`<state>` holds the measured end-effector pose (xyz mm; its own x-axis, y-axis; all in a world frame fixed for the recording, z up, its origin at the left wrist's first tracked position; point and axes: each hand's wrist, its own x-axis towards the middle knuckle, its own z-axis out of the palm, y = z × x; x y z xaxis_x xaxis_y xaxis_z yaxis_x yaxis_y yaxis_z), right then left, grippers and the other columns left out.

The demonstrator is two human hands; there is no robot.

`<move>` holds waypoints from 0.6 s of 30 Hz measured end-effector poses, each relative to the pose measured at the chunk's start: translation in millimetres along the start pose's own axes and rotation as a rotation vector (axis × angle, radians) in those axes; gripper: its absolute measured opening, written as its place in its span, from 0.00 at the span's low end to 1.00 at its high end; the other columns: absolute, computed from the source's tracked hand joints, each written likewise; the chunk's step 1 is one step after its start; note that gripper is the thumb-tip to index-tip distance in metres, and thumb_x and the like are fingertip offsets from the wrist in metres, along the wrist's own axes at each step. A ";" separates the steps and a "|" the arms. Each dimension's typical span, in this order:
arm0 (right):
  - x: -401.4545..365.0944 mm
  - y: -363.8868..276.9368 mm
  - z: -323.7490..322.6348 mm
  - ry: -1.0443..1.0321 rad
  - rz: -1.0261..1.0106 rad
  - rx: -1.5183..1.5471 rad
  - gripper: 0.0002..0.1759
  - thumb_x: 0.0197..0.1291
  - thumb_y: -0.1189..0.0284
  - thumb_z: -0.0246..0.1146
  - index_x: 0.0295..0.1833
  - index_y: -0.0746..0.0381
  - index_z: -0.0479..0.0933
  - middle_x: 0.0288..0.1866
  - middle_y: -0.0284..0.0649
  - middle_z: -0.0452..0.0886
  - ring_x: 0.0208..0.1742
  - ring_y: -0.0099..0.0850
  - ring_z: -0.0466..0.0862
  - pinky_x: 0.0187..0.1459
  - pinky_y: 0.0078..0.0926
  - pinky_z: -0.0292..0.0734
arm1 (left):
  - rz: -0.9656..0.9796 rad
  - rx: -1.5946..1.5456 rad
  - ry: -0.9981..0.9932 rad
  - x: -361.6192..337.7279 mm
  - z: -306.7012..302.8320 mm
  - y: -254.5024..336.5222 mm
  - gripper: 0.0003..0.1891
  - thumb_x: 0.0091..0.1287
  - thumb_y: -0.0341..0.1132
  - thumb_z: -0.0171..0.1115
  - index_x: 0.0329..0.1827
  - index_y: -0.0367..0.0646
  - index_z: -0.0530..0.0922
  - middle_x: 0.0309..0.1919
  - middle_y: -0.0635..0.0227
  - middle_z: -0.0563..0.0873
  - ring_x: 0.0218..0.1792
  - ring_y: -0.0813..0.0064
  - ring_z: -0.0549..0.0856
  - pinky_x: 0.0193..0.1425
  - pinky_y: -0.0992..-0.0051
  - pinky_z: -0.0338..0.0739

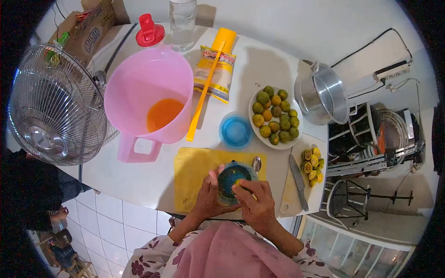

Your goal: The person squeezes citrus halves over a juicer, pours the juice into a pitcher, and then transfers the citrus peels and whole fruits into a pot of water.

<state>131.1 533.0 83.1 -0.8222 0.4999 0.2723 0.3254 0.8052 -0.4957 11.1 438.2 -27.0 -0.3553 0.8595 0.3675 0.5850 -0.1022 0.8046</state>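
Observation:
My left hand [206, 198] wraps round the side of a small bowl with a dark blue-green inside [228, 179], held over a yellow mat [189, 169]. At the bowl's near right rim, my right hand [257, 200] pinches a small green-yellow citrus piece [238, 182], mostly hidden by the fingers. A metal spoon [257, 163] lies just right of the bowl. Further right, a knife [298, 183] rests on a pale cutting board [288, 197], beside a heap of cut citrus halves [313, 164].
Beyond the mat stand a blue cup [235, 132] and a white plate [279, 146] of whole green-orange citrus [275, 112]. A large pink pitcher [139, 78] holds orange liquid [164, 115]. A yellow stick [202, 99] leans across a packet [222, 74]. A metal pot [322, 92] and a fan [55, 106] flank the table.

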 end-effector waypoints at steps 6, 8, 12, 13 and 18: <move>1.2 -4.6 5.2 0.037 0.040 -0.004 0.19 0.45 0.83 0.68 0.46 0.60 0.81 0.47 0.40 0.79 0.45 0.42 0.77 0.46 0.37 0.75 | 0.040 -0.017 0.047 -1.2 4.5 -5.5 0.62 0.45 0.49 0.80 0.73 0.31 0.43 0.68 0.42 0.62 0.64 0.43 0.70 0.67 0.54 0.65; -3.1 -1.5 10.8 0.068 0.023 -0.016 0.17 0.46 0.83 0.67 0.44 0.60 0.81 0.47 0.40 0.79 0.46 0.43 0.77 0.46 0.37 0.75 | 0.012 -0.031 -0.007 -0.8 2.5 -5.2 0.62 0.45 0.49 0.80 0.73 0.31 0.42 0.68 0.40 0.62 0.65 0.42 0.69 0.67 0.53 0.65; -3.0 -1.5 10.7 0.137 0.005 0.010 0.16 0.45 0.83 0.67 0.43 0.60 0.80 0.46 0.41 0.79 0.45 0.43 0.77 0.46 0.38 0.75 | -0.053 -0.043 -0.024 -0.7 5.3 -3.4 0.64 0.45 0.49 0.80 0.73 0.31 0.40 0.68 0.39 0.62 0.66 0.41 0.68 0.68 0.53 0.65; -3.5 2.3 10.0 0.151 -0.015 0.036 0.16 0.47 0.82 0.68 0.44 0.60 0.80 0.47 0.40 0.79 0.45 0.40 0.78 0.46 0.36 0.76 | -0.005 -0.062 0.009 0.4 6.8 -5.9 0.65 0.45 0.50 0.80 0.73 0.30 0.39 0.68 0.39 0.63 0.66 0.41 0.68 0.68 0.53 0.64; -13.1 34.4 3.2 0.119 0.688 0.906 0.12 0.58 0.79 0.67 0.49 0.64 0.78 0.49 0.37 0.79 0.51 0.25 0.78 0.45 0.22 0.78 | 0.034 -0.022 0.035 5.7 -3.3 6.8 0.68 0.44 0.50 0.80 0.74 0.29 0.37 0.68 0.39 0.64 0.66 0.41 0.68 0.69 0.54 0.64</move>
<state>151.5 553.1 59.9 -0.5350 0.8116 -0.2347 0.1934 -0.1528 -0.9692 10.7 440.8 -17.9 -0.3607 0.8374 0.4107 0.5813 -0.1425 0.8011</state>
